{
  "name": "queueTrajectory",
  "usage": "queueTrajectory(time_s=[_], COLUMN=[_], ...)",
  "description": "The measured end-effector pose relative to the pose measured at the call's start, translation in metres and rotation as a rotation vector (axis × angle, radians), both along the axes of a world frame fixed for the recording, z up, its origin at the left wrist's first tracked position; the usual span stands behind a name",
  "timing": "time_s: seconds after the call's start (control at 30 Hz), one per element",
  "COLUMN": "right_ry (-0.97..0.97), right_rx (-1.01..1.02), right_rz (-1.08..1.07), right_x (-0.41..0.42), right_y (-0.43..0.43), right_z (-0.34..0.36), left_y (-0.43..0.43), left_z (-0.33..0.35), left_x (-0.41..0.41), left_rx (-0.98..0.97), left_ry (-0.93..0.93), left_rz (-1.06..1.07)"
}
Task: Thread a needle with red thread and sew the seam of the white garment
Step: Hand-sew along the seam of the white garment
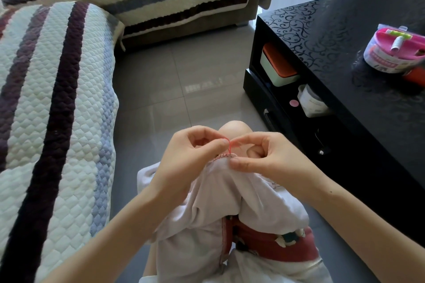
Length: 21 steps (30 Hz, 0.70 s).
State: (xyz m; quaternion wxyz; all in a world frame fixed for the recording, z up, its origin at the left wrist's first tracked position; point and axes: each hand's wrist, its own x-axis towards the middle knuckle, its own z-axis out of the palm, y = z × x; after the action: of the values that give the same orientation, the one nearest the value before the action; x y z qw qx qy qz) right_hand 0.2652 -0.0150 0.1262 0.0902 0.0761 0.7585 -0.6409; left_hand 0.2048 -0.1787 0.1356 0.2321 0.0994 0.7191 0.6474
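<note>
Garment point(220, 190), white, lay draped over a raised knee point(232, 128), stitched seam point(222, 156) uppermost, where left hand point(193, 161) and right hand point(271, 156) each pinched the short red thread point(229, 146) looping just above it

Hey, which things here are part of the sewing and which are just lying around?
Job: red thread, pinched by left hand and right hand; white garment; red-stitched seam; sewing kit on black table.
Lying about: orange-lidded box, jar on the shelf, striped sofa cover.
</note>
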Motion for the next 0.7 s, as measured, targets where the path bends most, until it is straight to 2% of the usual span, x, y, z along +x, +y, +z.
queueTrajectory(time_s=[0.1, 0.23, 0.37, 0.57, 0.7], right_ry=[-0.042, -0.078, -0.080, -0.073, -0.070], right_rx=[0.058, 0.076, 0.113, 0.161, 0.182], right_rz=[0.018, 0.028, 0.019, 0.025, 0.026], right_x=[0.000, 0.002, 0.003, 0.008, 0.010], right_y=[-0.001, 0.000, 0.001, 0.003, 0.005], right_z=[-0.003, -0.002, -0.002, 0.000, 0.002], left_y=[0.001, 0.001, -0.008, -0.014, -0.015], left_z=[0.010, 0.022, 0.032, 0.045, 0.055], left_x=[-0.013, -0.023, -0.038, -0.048, -0.051], left_rx=[-0.057, -0.007, 0.067, -0.065, -0.282], left_ry=[-0.149, -0.503, -0.641, -0.518, -0.206], left_rz=[-0.162, -0.241, -0.385, -0.418, -0.390])
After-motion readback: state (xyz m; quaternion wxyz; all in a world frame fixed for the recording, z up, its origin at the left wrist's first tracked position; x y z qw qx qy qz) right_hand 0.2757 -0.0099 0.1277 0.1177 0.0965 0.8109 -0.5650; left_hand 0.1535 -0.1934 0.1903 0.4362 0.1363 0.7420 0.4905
